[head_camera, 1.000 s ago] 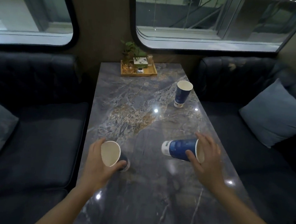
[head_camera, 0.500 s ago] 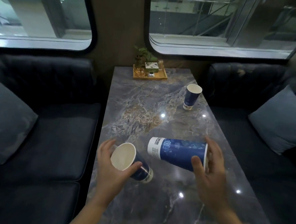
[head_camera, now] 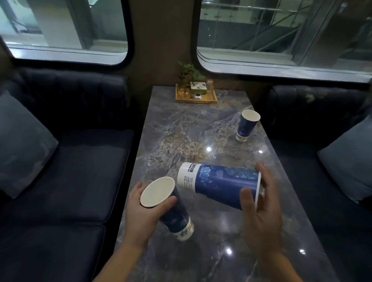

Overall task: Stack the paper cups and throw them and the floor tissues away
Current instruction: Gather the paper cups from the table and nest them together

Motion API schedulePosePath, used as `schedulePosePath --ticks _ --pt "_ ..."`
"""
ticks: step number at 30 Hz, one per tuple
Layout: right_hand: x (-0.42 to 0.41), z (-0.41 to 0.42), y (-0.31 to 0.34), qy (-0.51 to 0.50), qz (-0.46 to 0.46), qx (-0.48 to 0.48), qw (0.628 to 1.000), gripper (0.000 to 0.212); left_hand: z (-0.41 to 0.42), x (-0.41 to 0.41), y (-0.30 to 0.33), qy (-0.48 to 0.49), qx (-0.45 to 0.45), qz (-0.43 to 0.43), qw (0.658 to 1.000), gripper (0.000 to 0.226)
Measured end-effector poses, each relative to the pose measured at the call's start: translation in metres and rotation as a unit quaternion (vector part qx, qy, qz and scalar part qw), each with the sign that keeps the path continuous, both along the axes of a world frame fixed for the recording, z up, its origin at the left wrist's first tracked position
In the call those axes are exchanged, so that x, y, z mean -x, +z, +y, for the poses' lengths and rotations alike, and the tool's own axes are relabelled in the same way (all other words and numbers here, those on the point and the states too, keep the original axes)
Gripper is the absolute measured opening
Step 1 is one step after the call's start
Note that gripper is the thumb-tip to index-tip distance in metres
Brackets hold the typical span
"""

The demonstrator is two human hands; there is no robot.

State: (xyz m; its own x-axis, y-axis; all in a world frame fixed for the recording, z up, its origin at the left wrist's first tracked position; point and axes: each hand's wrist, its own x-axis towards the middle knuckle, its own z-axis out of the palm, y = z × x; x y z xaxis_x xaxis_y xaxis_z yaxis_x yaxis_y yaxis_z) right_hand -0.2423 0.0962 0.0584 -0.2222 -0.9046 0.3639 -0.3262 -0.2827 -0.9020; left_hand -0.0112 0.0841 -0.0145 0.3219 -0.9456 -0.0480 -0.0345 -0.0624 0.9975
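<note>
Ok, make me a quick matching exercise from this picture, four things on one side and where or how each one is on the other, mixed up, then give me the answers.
Things:
1. cup in the left hand
2. cup in the right hand
3. third cup
4. wooden tray

States:
A. stands upright on the table, untouched, near the right edge
B. held sideways, base pointing left
C. at the far end of the table, carries a small plant
D. tilted, open mouth toward the camera

Pairs: 1-D, 2-B, 3-A, 4-C
</note>
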Motion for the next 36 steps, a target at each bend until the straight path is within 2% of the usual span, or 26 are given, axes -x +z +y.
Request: schedulePosePath --ticks 4,11,14,18,24,30,36 --pt "-0.003 0.001 0.007 0.008 -0.008 0.004 1.0 0.053 0.003 0.0 0.0 0.004 0.012 0.027 1.0 0.081" --pt "-0.009 0.002 0.003 0.041 0.037 -0.014 0.998 0.056 0.005 0.007 0.003 -0.033 0.032 -0.129 0.991 0.08" --pt "-0.011 0.003 -0.002 0.066 0.066 -0.026 0.995 0.054 0.004 0.008 0.005 -0.055 0.06 -0.191 0.978 0.078" --pt "-0.01 0.003 -0.011 0.079 0.102 -0.032 0.991 0.056 -0.001 0.01 0.016 -0.106 0.118 -0.275 0.948 0.064" --pt "-0.01 0.003 -0.019 0.09 0.086 -0.07 0.99 0.063 -0.003 0.019 0.03 -0.139 0.126 -0.377 0.907 0.052" --pt "-0.013 0.003 -0.029 0.114 0.062 -0.127 0.983 0.068 -0.004 0.028 0.026 -0.185 0.092 -0.424 0.882 0.061" --pt "-0.018 0.006 -0.035 0.159 0.093 -0.162 0.969 0.056 -0.007 0.038 0.021 -0.223 0.093 -0.444 0.863 0.067"
